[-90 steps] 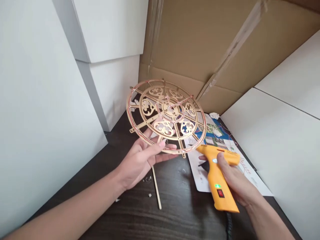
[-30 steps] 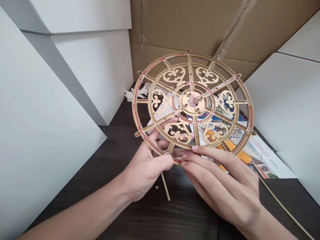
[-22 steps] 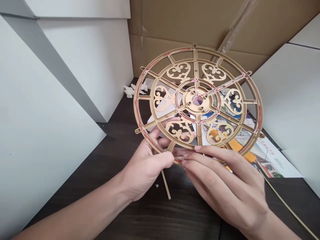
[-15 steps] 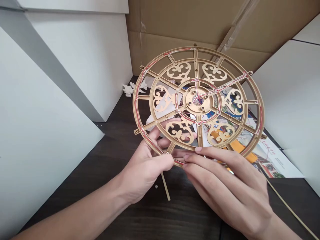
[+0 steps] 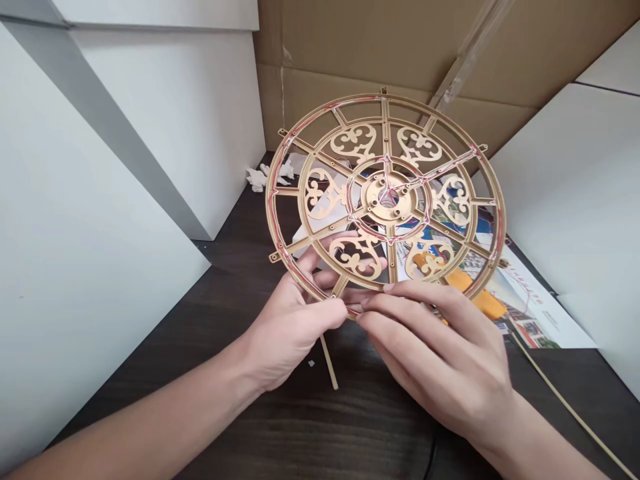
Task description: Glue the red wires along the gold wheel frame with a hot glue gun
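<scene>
A round gold wheel frame [image 5: 374,190] with spokes, scroll ornaments and a hub is held up, tilted toward me. Red and white wires [image 5: 443,172] run along one spoke, around the hub ring and in the rim channel. My left hand [image 5: 295,327] is closed on the near rim, thumb on top and fingers behind it, partly visible through the openings. Just right of that thumb, my right hand [image 5: 445,360] has its bent fingertips together on the near rim. What lies under those fingertips is hidden, as is the right thumb.
Printed sheets [image 5: 555,313] and an orange item [image 5: 475,297] lie behind the wheel on the dark table [image 5: 280,433]. Crumpled tissue [image 5: 257,179] is at back left. A thin pale stick [image 5: 329,363] and a pale cord [image 5: 570,397] lie nearer. White panels [image 5: 150,120] and cardboard [image 5: 350,40] enclose the space.
The wheel's right side has swung slightly left in view, and my right hand has shifted left and a little up with it. Both hands keep their places on the rim.
</scene>
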Motion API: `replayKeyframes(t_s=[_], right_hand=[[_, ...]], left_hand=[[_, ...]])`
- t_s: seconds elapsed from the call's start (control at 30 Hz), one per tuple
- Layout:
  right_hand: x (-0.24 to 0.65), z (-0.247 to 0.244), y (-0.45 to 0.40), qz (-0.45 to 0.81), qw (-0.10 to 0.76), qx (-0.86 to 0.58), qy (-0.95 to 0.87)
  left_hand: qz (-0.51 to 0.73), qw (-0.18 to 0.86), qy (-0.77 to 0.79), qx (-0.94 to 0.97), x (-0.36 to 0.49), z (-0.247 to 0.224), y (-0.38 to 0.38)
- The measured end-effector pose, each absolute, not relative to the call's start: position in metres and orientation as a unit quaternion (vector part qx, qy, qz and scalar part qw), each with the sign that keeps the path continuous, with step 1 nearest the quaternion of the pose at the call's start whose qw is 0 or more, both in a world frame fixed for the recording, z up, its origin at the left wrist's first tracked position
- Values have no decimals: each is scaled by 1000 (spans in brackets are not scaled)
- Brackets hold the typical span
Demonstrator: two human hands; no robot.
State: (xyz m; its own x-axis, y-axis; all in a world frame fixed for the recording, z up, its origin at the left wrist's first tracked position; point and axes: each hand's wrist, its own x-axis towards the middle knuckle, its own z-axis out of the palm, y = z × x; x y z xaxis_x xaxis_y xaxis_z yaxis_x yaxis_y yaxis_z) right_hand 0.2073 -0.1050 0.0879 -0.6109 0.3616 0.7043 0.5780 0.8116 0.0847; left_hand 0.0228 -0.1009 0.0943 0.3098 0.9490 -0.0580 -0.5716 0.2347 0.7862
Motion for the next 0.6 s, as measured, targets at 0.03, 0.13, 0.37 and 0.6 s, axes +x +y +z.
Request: replayKeyframes(t_s=[0.03, 0.13, 0.37, 0.6], right_hand=[[207, 88, -105, -153, 354, -264, -884], [207, 87, -104, -152, 350, -259, -887], [208, 90, -103, -166, 337, -247, -893], [205, 92, -104, -176, 321, -251, -896]], left_hand=[[518, 736, 276, 337, 23, 95, -101], [520, 741, 263, 334, 22, 96, -101], [527, 735, 252, 343, 23, 93, -103], [528, 732, 267, 337, 22, 93, -102]])
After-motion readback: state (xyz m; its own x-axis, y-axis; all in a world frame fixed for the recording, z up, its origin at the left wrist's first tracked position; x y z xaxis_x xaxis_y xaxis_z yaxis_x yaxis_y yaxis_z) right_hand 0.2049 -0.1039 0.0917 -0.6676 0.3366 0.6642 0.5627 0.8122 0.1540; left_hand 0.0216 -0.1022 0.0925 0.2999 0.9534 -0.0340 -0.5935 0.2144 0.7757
